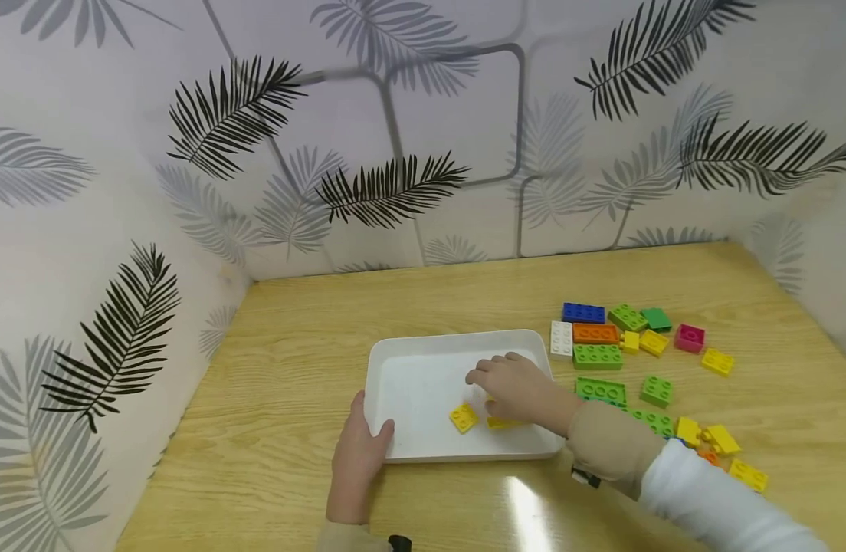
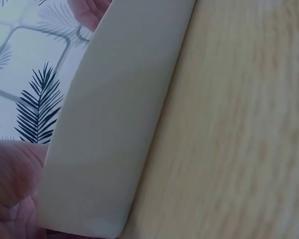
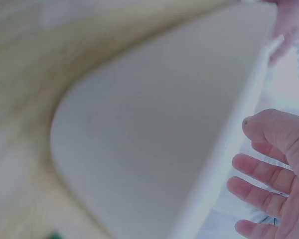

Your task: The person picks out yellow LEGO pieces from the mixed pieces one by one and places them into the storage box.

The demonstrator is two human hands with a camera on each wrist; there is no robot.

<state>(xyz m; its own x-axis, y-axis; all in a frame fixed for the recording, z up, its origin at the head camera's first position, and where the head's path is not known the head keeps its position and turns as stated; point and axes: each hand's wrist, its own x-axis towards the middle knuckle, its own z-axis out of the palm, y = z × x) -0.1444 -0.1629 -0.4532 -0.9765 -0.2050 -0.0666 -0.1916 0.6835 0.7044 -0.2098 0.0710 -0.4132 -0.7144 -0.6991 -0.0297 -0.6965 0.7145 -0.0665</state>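
Note:
A shallow white tray lies on the wooden table. My left hand grips its near left corner, thumb over the rim and fingers along the outer side. In the left wrist view the tray's wall fills the middle, with that hand at its edge. Inside the tray, my right hand is over the right half, partly covering yellow toy bricks. Another yellow brick lies to their left. The right wrist view has the right hand's fingers apart and loosely bent, nothing between them, beyond the tray wall.
To the tray's right lie several toy bricks, among them a blue one, a white one, an orange one and a magenta one. My right forearm passes over the nearer bricks. A leaf-patterned wall rises behind the table.

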